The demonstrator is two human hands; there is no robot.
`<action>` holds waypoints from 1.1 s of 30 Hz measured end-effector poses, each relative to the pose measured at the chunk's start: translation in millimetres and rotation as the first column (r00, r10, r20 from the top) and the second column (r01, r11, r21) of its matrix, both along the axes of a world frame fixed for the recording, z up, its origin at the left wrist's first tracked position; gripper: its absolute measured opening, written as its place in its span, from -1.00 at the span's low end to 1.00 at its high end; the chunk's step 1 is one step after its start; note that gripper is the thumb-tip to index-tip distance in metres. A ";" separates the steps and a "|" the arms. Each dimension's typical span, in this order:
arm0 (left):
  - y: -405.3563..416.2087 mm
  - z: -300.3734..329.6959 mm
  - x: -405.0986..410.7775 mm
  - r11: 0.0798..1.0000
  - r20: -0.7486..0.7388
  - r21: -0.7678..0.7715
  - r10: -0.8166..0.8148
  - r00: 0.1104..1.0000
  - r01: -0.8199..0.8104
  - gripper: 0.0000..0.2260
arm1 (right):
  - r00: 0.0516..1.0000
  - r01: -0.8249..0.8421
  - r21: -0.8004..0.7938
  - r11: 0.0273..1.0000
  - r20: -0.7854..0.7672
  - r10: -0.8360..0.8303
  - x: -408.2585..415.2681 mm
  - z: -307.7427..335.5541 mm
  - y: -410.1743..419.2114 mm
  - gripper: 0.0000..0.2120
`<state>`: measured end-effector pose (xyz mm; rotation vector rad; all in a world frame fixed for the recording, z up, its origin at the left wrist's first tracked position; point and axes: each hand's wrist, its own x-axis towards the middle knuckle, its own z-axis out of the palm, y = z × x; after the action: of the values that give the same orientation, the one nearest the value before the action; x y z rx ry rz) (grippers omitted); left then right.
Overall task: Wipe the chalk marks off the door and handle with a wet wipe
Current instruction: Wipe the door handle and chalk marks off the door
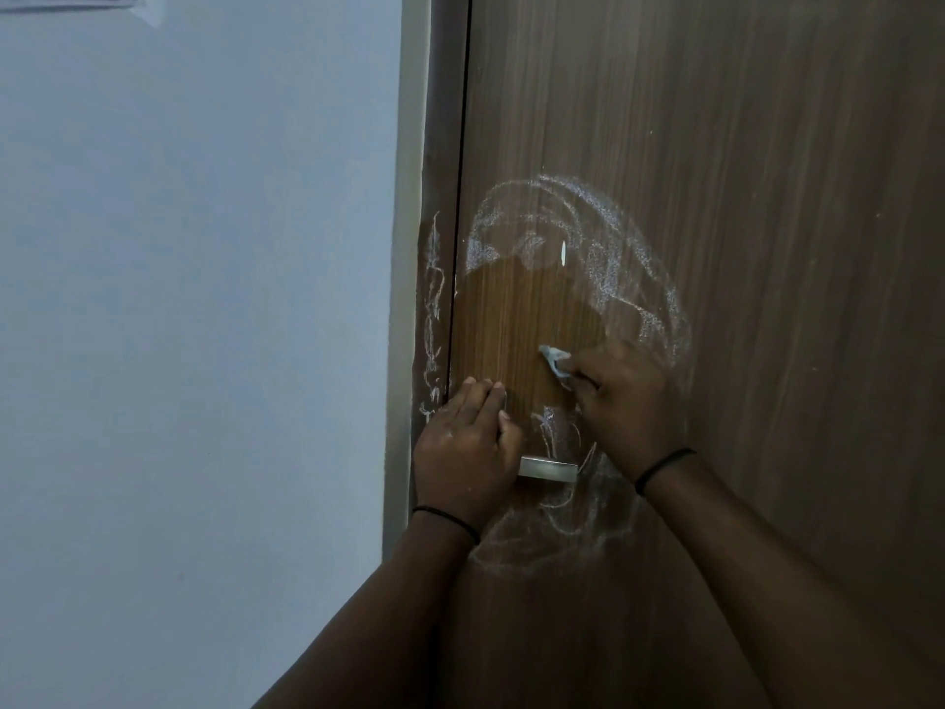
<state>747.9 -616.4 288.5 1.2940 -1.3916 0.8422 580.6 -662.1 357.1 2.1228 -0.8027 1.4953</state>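
The brown door bears chalk marks around a wiped patch. The left hand lies flat, fingers straight, over the metal handle. The right hand pinches the crumpled wet wipe against the door.

My left hand covers the handle; door above and right is open to reach.

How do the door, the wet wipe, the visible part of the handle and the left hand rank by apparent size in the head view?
1. door
2. left hand
3. handle, visible part only; the hand covers the rest
4. wet wipe, mostly hidden in the right hand
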 end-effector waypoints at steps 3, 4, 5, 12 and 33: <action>3.6 1.8 -3.6 1.000 -0.007 0.010 0.003 1.000 -0.003 -0.69 | 0.996 -0.021 0.015 1.000 0.082 0.019 -7.5 7.8 -2.3 -0.92; 4.7 3.8 -5.0 1.000 -0.006 0.016 0.006 1.000 -0.006 -0.69 | 0.991 -0.032 0.011 0.999 0.130 0.030 -5.8 18.8 -4.1 -0.89; 5.7 6.0 -6.4 1.000 -0.007 0.021 0.008 1.000 -0.008 -0.69 | 0.986 -0.031 0.009 0.999 0.167 0.030 -3.0 31.6 -6.6 -0.88; 4.0 13.8 -10.4 0.999 0.100 -0.024 -0.024 0.995 0.026 -0.65 | 0.989 0.108 -0.295 0.949 -0.065 -0.132 17.6 33.5 -12.4 -0.81; -18.6 6.4 0.6 0.980 0.044 0.160 -0.127 0.991 0.118 -0.50 | 0.898 0.260 -0.033 0.965 -0.360 -0.254 34.2 46.8 -0.6 -0.40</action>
<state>748.4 -635.0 294.8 1.2972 -1.5900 0.6993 614.8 -662.7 403.9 2.1161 -0.9125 0.9286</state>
